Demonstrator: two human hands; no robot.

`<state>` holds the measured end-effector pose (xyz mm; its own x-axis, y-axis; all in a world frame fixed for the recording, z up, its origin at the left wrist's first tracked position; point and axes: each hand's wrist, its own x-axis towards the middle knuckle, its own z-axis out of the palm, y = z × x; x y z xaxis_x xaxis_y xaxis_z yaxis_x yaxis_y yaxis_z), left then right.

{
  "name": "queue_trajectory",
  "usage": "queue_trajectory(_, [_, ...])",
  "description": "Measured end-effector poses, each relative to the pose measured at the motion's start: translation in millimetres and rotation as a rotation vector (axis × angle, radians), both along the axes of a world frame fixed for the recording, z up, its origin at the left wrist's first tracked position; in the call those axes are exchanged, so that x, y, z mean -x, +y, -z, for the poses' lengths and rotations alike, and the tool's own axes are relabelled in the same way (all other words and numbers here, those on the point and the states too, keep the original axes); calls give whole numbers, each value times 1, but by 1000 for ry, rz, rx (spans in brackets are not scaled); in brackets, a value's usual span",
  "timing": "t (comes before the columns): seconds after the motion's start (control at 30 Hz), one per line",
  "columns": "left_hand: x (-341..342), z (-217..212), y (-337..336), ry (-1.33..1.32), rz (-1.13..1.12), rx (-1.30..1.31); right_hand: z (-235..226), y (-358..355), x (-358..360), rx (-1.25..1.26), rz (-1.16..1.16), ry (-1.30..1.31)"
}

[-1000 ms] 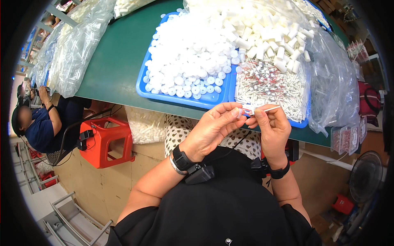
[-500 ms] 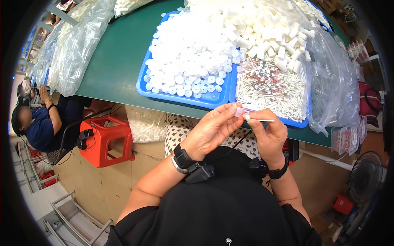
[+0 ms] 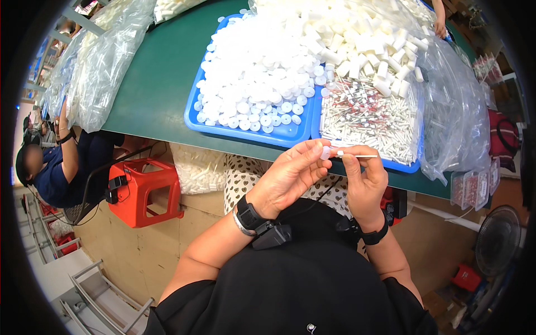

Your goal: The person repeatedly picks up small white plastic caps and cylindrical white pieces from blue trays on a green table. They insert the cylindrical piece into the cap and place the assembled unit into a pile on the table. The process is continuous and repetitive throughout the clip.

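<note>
In front of my body, just at the table's near edge, both hands meet. My left hand (image 3: pixel 287 176) pinches a small translucent white disc (image 3: pixel 325 152) between thumb and forefinger, its other fingers loosely curled. Opposite it, my right hand (image 3: pixel 365 181) grips a thin white stick (image 3: pixel 366 156) with a small white block at its inner end (image 3: pixel 340 153), near the disc. Whether the two pieces touch I cannot make out. Beyond my left hand, a blue tray (image 3: pixel 192 114) is heaped with matching discs. Behind my right hand lie many thin white sticks with reddish ends (image 3: pixel 371 125).
White foam cylinders (image 3: pixel 357 47) are piled on the green table (image 3: pixel 151 89) past the sticks. Clear plastic bags (image 3: pixel 452 111) lie at right and left. A red stool (image 3: pixel 146 192) stands left, near a seated co-worker (image 3: pixel 61 167). A black fan (image 3: pixel 497 240) is at right.
My right hand has risen slightly, bringing the stick level with the disc. The left co-worker's hand has gone up, and another person's arm has appeared at the top right.
</note>
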<state>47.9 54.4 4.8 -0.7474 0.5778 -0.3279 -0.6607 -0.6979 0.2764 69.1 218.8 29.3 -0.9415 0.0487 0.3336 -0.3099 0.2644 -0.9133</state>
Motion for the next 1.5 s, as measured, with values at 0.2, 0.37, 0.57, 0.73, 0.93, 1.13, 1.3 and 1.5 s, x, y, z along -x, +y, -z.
queue_trajectory(0.2, [0, 2, 0, 1, -58, 43, -6, 5, 4, -144, -82, 9])
queue_trajectory(0.37, [-2, 1, 1, 45, -71, 156, -14, 12, 4, -381, -106, -79])
queue_trajectory(0.57, [-7, 8, 4, 81, -50, 114, -15, 6, 1, -78, -132, -479])
queue_trajectory(0.73, [-10, 17, 9, 29, -53, 93, 3, -3, 5, -635, -27, 258])
queue_trajectory(0.93, [-8, 16, 5, 20, -107, 158, -5, -1, 9, -323, -138, -184])
queue_trajectory(1.13, [-6, 6, -5, 10, -149, 190, 12, 22, 47, -781, -42, 136])
queue_trajectory(1.3, [-2, -9, -6, 87, -133, 265, 17, 21, 58, -1044, -72, 125])
queue_trajectory(1.5, [0, -8, -5, 71, -195, 303, 9, 23, 60, -1037, -99, 105])
